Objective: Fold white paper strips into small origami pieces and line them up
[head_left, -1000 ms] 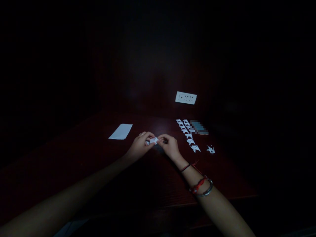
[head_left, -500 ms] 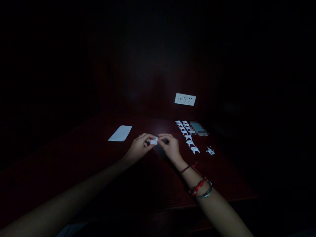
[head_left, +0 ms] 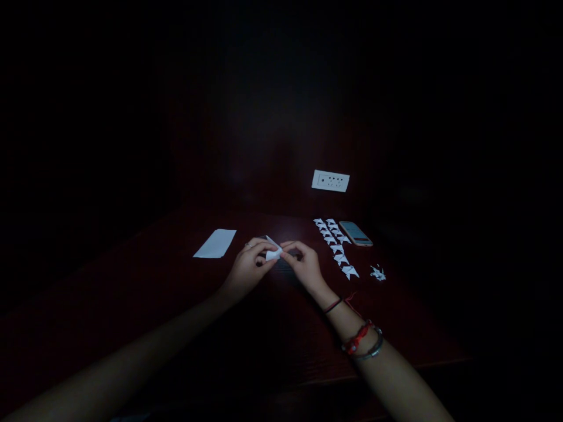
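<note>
A small folded piece of white paper (head_left: 273, 251) is pinched between my two hands above a dark red table (head_left: 185, 305). My left hand (head_left: 248, 266) grips its left side with closed fingers; a ring shows on one finger. My right hand (head_left: 302, 264) pinches its right side; red threads and a metal bangle circle that wrist. One corner of the paper sticks up between the hands.
A flat white sheet (head_left: 215, 244) lies left of my hands. Two rows of several small folded white pieces (head_left: 336, 246) run along the right, with a phone (head_left: 355, 233) beside them and a small white scrap (head_left: 377, 273) further right. A white wall socket (head_left: 331, 180) is behind. The room is very dark.
The paper has been turned between my fingers, and a pointed corner now stands up. Both hands stay at the same spot on the table.
</note>
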Tool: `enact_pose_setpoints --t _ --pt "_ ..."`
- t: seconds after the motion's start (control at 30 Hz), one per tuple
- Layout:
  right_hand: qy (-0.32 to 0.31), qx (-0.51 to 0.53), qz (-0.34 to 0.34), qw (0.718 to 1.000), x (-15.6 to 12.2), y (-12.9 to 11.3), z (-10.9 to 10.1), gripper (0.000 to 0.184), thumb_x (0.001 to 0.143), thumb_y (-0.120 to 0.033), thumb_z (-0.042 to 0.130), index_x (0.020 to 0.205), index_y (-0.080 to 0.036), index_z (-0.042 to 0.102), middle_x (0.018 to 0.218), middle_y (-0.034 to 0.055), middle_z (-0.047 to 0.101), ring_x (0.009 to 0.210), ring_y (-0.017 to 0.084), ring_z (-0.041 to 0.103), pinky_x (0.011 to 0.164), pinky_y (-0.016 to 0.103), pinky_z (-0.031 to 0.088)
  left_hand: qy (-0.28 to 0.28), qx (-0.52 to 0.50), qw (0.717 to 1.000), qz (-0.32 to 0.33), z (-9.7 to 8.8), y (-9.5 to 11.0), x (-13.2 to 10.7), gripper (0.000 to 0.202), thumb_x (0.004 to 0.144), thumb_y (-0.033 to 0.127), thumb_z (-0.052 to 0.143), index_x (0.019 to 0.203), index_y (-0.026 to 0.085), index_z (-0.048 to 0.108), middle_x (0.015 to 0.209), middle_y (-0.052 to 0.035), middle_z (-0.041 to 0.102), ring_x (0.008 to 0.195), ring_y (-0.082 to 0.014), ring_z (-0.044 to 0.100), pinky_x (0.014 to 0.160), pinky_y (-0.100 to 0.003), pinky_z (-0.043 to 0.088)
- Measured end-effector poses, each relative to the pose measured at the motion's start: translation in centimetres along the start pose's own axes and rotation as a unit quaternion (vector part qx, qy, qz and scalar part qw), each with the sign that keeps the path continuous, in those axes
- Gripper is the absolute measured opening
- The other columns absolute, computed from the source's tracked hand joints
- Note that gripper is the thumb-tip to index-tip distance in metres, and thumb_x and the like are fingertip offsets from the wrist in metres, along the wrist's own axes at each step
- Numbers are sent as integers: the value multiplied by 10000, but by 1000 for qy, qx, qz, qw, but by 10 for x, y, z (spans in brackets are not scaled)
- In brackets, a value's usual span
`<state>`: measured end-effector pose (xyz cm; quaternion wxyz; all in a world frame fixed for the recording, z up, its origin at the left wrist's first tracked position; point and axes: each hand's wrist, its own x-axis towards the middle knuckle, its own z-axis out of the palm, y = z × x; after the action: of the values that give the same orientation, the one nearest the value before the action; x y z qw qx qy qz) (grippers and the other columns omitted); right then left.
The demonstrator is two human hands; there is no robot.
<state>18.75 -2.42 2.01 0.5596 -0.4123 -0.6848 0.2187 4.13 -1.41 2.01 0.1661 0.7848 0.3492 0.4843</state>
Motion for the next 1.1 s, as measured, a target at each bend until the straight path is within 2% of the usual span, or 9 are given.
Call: enact_pose_setpoints --t 0.1,0.2,0.3,0.47,0.6,0.7,0.9,1.0,1.1 --pt "-2 9 -2 1000 1 4 0 82 673 -218 525 699 -154 570 876 46 581 806 134 526 599 213 398 16 38 999 -6 -1 3 -1 198 682 187 517 879 199 531 955 -26 464 737 -127 495 582 -230 451" --pt "6 -38 -19 999 1 3 -1 84 675 -222 527 693 -159 581 777 29 570 721 117 515 586 207 386 47 62 997 -14 -3 5 -1 227 671 199 540 897 201 530 983 -29 442 685 -110 497 572 -232 452" --pt "7 -90 -31 995 -1 -2 -2 98 700 -215 491 722 -169 575 725 15 550 662 106 495 584 207 377 62 46 997 -31 -4 2 0 183 696 227 517 873 187 542 970 -40 431 731 -123 511 584 -230 458" --pt "15 -128 -17 991 -2 -5 0 124 711 -181 437 766 -177 547 696 4 537 637 105 479 596 212 372 18 -40 995 -85 -1 -7 3 163 694 252 506 830 178 557 942 -41 480 782 -151 534 632 -265 465" --pt "9 -116 9 993 -1 1 2 211 695 -178 442 887 -180 529 639 -18 520 576 99 457 574 208 378 -29 -163 974 -154 0 -5 3 234 665 255 525 873 148 528 952 -58 541 774 -160 558 661 -288 463" --pt "13 -113 -2 994 -1 5 1 253 698 -166 440 925 -178 552 702 4 537 606 103 466 597 211 386 -43 -174 967 -181 1 -5 2 296 629 243 562 902 134 526 914 -64 572 774 -167 565 664 -292 460" --pt "1 -129 -23 991 -2 1 1 211 715 -158 443 864 -181 591 709 17 525 637 108 479 584 209 376 -45 -143 979 -136 4 -12 1 285 636 233 560 907 155 514 941 -48 558 791 -152 558 654 -265 447" --pt "-4 -133 -39 990 -2 -4 1 170 725 -174 445 815 -181 589 708 16 526 641 107 478 585 207 372 -35 -59 992 -106 2 -10 1 240 652 253 554 874 176 506 902 -27 549 717 -137 551 559 -232 429" --pt "-5 -136 -48 990 -3 -7 1 157 732 -188 446 813 -176 581 717 16 534 644 104 479 592 202 371 -25 43 997 -64 -1 -5 2 165 695 266 517 842 193 514 848 -9 538 697 -134 523 549 -228 403"
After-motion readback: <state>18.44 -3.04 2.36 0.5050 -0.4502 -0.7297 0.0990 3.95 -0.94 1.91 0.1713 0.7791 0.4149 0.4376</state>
